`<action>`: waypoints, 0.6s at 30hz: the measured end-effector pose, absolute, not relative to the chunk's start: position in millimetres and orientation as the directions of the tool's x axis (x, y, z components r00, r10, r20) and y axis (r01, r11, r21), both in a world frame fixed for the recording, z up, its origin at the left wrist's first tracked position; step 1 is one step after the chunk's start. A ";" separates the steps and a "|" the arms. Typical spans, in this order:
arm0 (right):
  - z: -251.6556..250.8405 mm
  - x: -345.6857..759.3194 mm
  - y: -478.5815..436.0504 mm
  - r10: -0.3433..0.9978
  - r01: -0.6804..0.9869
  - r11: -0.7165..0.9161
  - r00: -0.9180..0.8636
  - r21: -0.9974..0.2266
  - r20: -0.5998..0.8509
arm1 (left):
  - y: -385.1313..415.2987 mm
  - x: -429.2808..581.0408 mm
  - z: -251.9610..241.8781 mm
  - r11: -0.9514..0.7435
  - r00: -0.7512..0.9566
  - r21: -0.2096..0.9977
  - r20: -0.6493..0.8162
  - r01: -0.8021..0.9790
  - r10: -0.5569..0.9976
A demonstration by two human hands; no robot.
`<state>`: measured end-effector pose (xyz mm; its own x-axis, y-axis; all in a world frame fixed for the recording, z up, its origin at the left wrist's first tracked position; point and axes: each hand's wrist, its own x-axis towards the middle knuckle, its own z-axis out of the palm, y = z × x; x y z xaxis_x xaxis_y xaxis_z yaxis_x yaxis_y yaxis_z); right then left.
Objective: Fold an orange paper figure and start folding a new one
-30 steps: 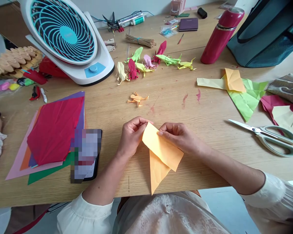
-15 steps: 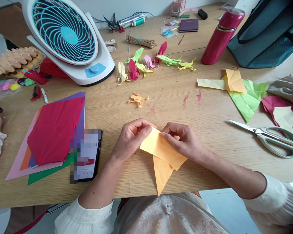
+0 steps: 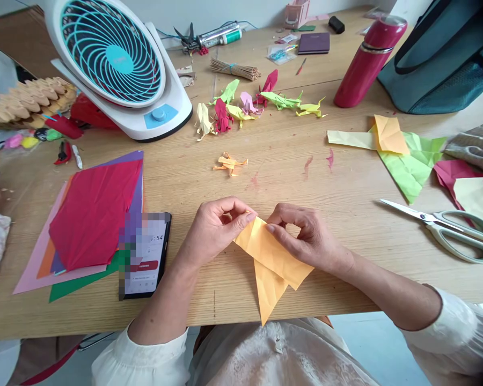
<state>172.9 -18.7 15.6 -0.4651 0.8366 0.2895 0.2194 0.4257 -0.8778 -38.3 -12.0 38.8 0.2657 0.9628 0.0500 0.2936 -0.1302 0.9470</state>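
Between my hands is a folded yellow-orange paper (image 3: 271, 257), its pointed flap hanging down over the table's front edge. My left hand (image 3: 225, 225) pinches the paper's upper left corner between thumb and fingers. At the upper edge, a little to the right, my right hand (image 3: 301, 233) grips it too, thumb on top and fingers curled. A small orange folded paper figure (image 3: 230, 163) lies on the table just beyond my hands. Farther back sit several folded figures, among them a red one (image 3: 222, 116) and a green one (image 3: 280, 100).
Coloured sheets (image 3: 96, 214) and a phone (image 3: 147, 257) lie at the left, a fan (image 3: 121, 64) behind. At the right are scissors (image 3: 438, 220), green paper (image 3: 412, 166), a red bottle (image 3: 364, 64) and a bag (image 3: 438, 64). Another person's arm shows at the left edge.
The upper left edge of the yellow-orange paper is now folded over more under my left fingers, and its upper part looks narrower. The whole view has shifted slightly.
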 end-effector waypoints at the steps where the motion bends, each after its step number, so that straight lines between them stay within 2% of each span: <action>1: 15.7 173.1 -18.8 0.829 0.216 0.436 -0.473 -0.873 0.297 | -12.0 -38.5 38.8 -0.128 0.267 0.947 0.046 0.295 0.963; 10: 15.5 174.8 -18.6 0.807 0.211 0.467 -0.500 -0.859 0.315 | -11.9 -43.1 35.3 -0.144 0.262 0.949 0.068 0.280 0.963; 18: 16.8 175.6 -18.9 0.801 0.202 0.469 -0.507 -0.860 0.318 | -10.8 -43.8 39.1 -0.239 0.259 0.901 0.149 0.363 0.954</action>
<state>175.6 -18.9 16.8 -0.5070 0.8010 0.3184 0.2015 0.4693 -0.8597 -43.8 -10.8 39.1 0.2592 0.9542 0.1493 0.3626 -0.2394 0.9007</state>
